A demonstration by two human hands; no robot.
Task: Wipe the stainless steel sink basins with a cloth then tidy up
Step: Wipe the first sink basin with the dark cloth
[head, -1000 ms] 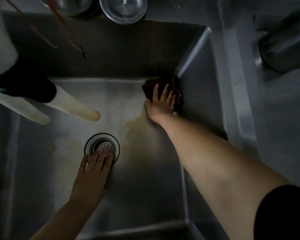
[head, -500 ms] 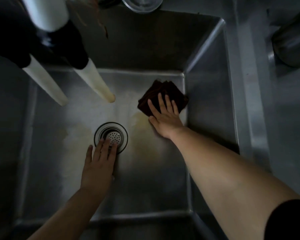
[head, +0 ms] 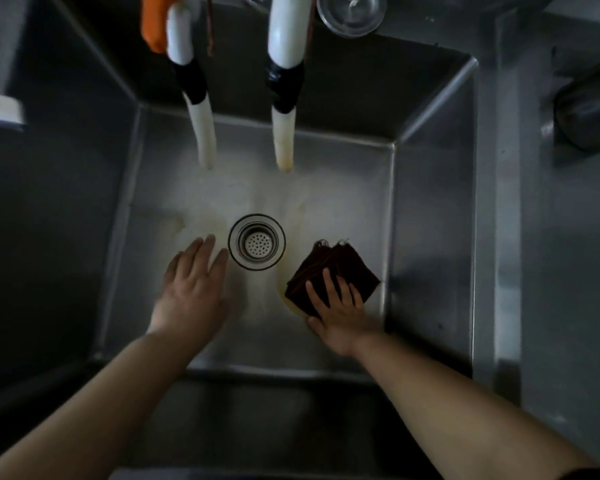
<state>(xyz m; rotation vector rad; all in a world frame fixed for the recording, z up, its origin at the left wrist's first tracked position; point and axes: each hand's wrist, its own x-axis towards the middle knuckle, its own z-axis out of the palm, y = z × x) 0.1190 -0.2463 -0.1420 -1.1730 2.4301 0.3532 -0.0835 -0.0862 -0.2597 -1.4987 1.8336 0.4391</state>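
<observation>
Left hand [head: 191,292]: lying flat on the basin floor [head: 343,209], fingers straight, holding nothing.
Drain strainer [head: 256,241]: sitting just beyond the left fingertips; risking a knock.
Right hand [head: 340,310]: pressing the cloth [head: 329,271] under spread fingers.
Risk: cloth bunching, skipping the yellowish stain [head: 286,297] beside the thumb.
</observation>
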